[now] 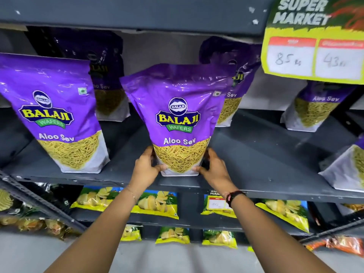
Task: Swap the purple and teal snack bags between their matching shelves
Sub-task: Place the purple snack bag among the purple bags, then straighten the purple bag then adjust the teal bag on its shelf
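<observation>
A purple Aloo Sev snack bag (178,119) stands upright at the front middle of the dark grey shelf (256,154). My left hand (144,166) grips its lower left corner and my right hand (213,168) grips its lower right corner. Another purple bag (53,115) stands to its left. More purple bags stand behind at the left rear (106,75) and right rear (232,79), and others at the right (313,109). No teal bag is in view.
A yellow supermarket price sign (313,56) hangs from the shelf above at the upper right. Another purple bag (348,168) stands at the shelf's right edge. Yellow snack bags (155,203) fill the lower shelves. A diagonal shelf brace (39,201) runs at the lower left.
</observation>
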`<state>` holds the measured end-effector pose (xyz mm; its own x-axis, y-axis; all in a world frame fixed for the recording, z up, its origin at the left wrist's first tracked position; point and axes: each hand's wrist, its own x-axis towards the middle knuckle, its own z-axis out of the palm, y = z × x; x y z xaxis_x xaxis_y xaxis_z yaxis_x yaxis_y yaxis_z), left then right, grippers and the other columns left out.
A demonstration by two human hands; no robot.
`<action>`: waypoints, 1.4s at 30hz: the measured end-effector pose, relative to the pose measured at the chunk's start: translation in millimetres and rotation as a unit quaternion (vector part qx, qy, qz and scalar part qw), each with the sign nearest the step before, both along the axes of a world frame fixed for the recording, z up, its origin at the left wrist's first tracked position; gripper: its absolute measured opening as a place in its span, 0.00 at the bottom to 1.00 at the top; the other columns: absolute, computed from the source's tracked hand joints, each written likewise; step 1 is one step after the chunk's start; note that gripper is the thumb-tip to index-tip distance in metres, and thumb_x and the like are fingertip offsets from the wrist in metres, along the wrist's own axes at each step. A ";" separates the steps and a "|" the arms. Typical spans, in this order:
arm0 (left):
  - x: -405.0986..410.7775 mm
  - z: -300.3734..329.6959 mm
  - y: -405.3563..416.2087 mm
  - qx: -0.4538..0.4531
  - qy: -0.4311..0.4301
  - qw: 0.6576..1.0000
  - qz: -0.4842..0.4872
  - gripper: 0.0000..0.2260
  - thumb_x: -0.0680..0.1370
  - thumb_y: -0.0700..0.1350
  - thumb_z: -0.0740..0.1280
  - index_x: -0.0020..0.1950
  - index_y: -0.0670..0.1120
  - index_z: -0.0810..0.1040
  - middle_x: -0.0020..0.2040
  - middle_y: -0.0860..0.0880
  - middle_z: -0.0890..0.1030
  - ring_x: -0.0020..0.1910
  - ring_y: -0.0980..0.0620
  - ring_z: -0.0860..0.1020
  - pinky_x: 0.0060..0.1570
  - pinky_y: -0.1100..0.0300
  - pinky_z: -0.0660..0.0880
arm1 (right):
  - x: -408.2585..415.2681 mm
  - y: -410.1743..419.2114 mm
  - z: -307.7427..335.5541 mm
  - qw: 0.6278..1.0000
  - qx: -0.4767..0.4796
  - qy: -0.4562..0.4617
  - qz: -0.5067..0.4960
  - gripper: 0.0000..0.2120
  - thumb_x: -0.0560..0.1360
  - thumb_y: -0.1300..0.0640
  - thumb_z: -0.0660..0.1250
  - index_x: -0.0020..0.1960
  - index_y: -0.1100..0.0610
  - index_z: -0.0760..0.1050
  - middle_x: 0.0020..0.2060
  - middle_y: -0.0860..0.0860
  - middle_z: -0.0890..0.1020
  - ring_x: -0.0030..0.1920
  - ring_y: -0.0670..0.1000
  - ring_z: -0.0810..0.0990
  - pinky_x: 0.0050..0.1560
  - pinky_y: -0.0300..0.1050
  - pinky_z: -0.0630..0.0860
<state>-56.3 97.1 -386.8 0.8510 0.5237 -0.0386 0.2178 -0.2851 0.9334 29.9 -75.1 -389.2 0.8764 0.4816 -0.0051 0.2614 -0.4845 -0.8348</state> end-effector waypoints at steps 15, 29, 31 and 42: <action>39.0 2.8 -97.6 0.023 0.002 0.998 -0.059 0.22 0.64 0.34 0.72 0.56 0.42 0.71 0.55 0.42 0.80 0.54 0.47 0.77 0.54 0.58 0.71 | 17.8 -108.9 -5.6 0.996 -0.013 -0.041 -0.075 0.22 0.64 0.51 0.72 0.54 0.49 0.67 0.51 0.55 0.83 0.56 0.59 0.79 0.60 0.64 0.70; 38.4 8.2 -112.8 0.060 -0.010 0.996 -0.065 0.25 0.65 0.37 0.72 0.60 0.42 0.70 0.58 0.41 0.79 0.58 0.43 0.75 0.54 0.57 0.69 | 23.3 -122.1 -7.6 0.998 0.001 -0.031 -0.061 0.25 0.66 0.56 0.71 0.60 0.52 0.66 0.57 0.55 0.80 0.60 0.60 0.75 0.62 0.64 0.68; 37.4 8.3 -113.6 0.078 -0.005 0.994 -0.076 0.24 0.67 0.38 0.71 0.61 0.43 0.68 0.60 0.41 0.78 0.60 0.43 0.74 0.54 0.57 0.69 | 23.4 -123.4 -6.4 0.999 0.006 -0.018 -0.047 0.28 0.66 0.56 0.71 0.62 0.52 0.63 0.60 0.55 0.79 0.62 0.59 0.74 0.63 0.62 0.69; 1.7 107.7 -108.1 0.272 -0.331 0.902 0.064 0.18 0.74 0.48 0.62 0.62 0.45 0.68 0.63 0.47 0.75 0.63 0.58 0.69 0.65 0.60 0.63 | -19.2 -147.1 132.5 0.864 0.325 -0.326 -0.204 0.10 0.70 0.50 0.63 0.47 0.36 0.68 0.41 0.43 0.73 0.42 0.40 0.73 0.44 0.33 0.70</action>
